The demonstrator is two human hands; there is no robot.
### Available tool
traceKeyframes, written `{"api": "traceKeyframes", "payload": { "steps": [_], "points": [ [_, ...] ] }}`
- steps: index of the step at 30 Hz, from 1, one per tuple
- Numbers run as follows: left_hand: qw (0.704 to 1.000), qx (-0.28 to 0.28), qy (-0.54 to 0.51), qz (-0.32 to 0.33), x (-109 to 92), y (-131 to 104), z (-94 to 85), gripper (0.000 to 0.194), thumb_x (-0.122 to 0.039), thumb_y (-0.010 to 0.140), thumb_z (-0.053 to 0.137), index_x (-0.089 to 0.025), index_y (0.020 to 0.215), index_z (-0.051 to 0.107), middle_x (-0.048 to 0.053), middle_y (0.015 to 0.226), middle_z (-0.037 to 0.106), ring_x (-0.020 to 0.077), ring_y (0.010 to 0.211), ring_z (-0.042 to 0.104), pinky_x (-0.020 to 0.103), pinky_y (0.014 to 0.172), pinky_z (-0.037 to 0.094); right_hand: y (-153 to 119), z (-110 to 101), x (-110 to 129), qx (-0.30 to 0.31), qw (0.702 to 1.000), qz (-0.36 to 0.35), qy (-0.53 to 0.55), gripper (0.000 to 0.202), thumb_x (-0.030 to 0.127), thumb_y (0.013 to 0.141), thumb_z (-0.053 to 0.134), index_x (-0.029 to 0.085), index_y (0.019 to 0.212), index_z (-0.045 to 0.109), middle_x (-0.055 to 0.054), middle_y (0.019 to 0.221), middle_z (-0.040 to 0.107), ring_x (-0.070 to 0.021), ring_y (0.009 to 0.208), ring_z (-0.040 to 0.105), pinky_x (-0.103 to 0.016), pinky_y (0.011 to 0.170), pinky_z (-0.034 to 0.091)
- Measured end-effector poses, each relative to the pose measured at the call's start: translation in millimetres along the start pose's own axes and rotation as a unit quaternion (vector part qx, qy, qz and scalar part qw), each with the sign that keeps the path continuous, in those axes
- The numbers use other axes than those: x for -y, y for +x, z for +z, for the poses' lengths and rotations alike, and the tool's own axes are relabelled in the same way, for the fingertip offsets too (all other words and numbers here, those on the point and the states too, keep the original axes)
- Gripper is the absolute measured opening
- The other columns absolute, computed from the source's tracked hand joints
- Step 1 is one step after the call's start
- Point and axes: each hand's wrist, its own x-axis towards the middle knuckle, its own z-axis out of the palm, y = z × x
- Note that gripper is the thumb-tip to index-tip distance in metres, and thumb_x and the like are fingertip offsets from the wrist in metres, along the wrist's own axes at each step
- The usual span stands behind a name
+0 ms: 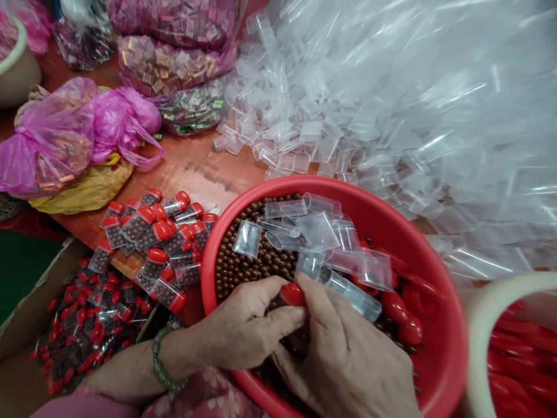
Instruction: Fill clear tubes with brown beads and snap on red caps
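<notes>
Over the red basin point(450, 325), my left hand point(248, 322) and my right hand point(357, 348) meet at a small container with a red cap point(292, 294). Fingers and thumbs of both hands close round it, and most of its body is hidden. Beneath them lie many brown chocolate balls point(243, 267). Clear plastic tubes point(319, 229) rest on the balls at the far side of the basin. Loose red caps point(402, 319) sit inside on the right. A green bead bracelet point(160, 360) circles my left wrist.
Filled red-capped containers point(159, 232) lie on the orange table point(191, 157), and more fill a carton point(87, 325) below its edge. Clear tubes point(391, 87) heap at the back right. Pink bags point(56, 139) stand left. A white tub point(478, 348) holds red pieces.
</notes>
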Motion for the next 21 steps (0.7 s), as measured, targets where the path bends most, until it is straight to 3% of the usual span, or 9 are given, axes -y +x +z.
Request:
{"api": "traceKeyframes", "payload": {
  "steps": [5, 8, 11, 13, 15, 17, 19, 21],
  "points": [
    [0.999, 0.011, 0.034, -0.024, -3.8, -4.1, 4.0, 0.03, -0.044, 0.086, 0.063, -0.015, 0.084, 0.054, -0.001, 0.077, 0.053, 0.0108, 0.07, 0.048, 0.022, 0.063, 0.042, -10.6, -0.5, -1.4, -0.018, 1.0, -0.022, 0.002, 0.078, 0.046, 0.092, 0.052, -0.008, 0.145, 0.03, -0.025, 0.095, 0.072, -0.0283, 0.075, 0.07, -0.034, 0.06, 0.053],
    [0.99, 0.003, 0.139, -0.005, -11.6, -18.6, 7.8, 0.023, -0.038, 0.093, 0.053, -0.016, 0.087, 0.054, 0.0, 0.08, 0.056, 0.0117, 0.073, 0.052, 0.022, 0.066, 0.045, -12.9, -8.1, -0.3, -0.019, 0.998, -0.039, 0.045, 0.073, 0.043, 0.091, 0.055, -0.003, 0.143, 0.034, -0.022, 0.097, 0.073, -0.0274, 0.077, 0.072, -0.034, 0.064, 0.056],
    [0.954, -0.014, 0.296, 0.048, -22.4, -43.5, 1.8, 0.021, -0.03, 0.099, 0.042, -0.018, 0.102, 0.059, 0.003, 0.091, 0.064, 0.0144, 0.085, 0.06, 0.024, 0.079, 0.05, -4.7, -17.4, 0.4, 0.032, 0.99, -0.039, 0.128, 0.057, 0.04, 0.093, 0.052, 0.007, 0.139, 0.042, -0.018, 0.11, 0.073, -0.0254, 0.094, 0.072, -0.034, 0.076, 0.059],
    [0.895, -0.081, 0.429, 0.092, -29.5, -61.3, -12.1, 0.023, -0.027, 0.099, 0.041, -0.021, 0.11, 0.059, 0.004, 0.102, 0.068, 0.0162, 0.094, 0.064, 0.025, 0.085, 0.051, 6.3, -19.2, -3.6, 0.075, 0.98, -0.034, 0.179, 0.055, 0.043, 0.095, 0.05, 0.01, 0.139, 0.043, -0.017, 0.124, 0.068, -0.0253, 0.109, 0.068, -0.035, 0.084, 0.06],
    [0.802, -0.188, 0.552, 0.132, -35.5, -75.6, -32.4, 0.024, -0.026, 0.098, 0.043, -0.022, 0.115, 0.06, 0.005, 0.11, 0.07, 0.0186, 0.1, 0.065, 0.028, 0.089, 0.052, 20.2, -15.7, -11.2, 0.08, 0.977, -0.016, 0.197, 0.047, 0.037, 0.097, 0.05, 0.011, 0.136, 0.047, -0.017, 0.127, 0.066, -0.0247, 0.112, 0.067, -0.036, 0.087, 0.06],
    [0.698, -0.262, 0.649, 0.149, -39.5, -83.1, -53.7, 0.024, -0.027, 0.097, 0.046, -0.019, 0.114, 0.062, 0.007, 0.11, 0.071, 0.0228, 0.102, 0.066, 0.036, 0.094, 0.052, 36.3, -8.7, -19.4, 0.081, 0.976, -0.007, 0.2, 0.034, 0.02, 0.097, 0.046, 0.013, 0.129, 0.053, -0.014, 0.122, 0.068, -0.0219, 0.106, 0.069, -0.036, 0.088, 0.059],
    [0.613, -0.302, 0.711, 0.17, -40.3, -82.4, -69.6, 0.029, -0.029, 0.096, 0.048, -0.014, 0.118, 0.061, 0.013, 0.116, 0.07, 0.0282, 0.109, 0.065, 0.045, 0.099, 0.051, 54.0, -1.7, -25.0, 0.114, 0.972, -0.03, 0.204, 0.04, 0.004, 0.092, 0.04, 0.014, 0.128, 0.054, -0.014, 0.125, 0.066, -0.02, 0.107, 0.068, -0.034, 0.09, 0.058],
    [0.567, -0.315, 0.733, 0.206, -37.9, -74.6, -75.6, 0.035, -0.027, 0.095, 0.05, -0.009, 0.125, 0.057, 0.018, 0.125, 0.065, 0.0315, 0.119, 0.06, 0.05, 0.105, 0.048, 72.5, 2.8, -26.7, 0.152, 0.972, -0.054, 0.173, 0.049, -0.003, 0.085, 0.039, 0.012, 0.129, 0.054, -0.015, 0.132, 0.061, -0.0211, 0.108, 0.067, -0.034, 0.088, 0.057]
  ]
}}
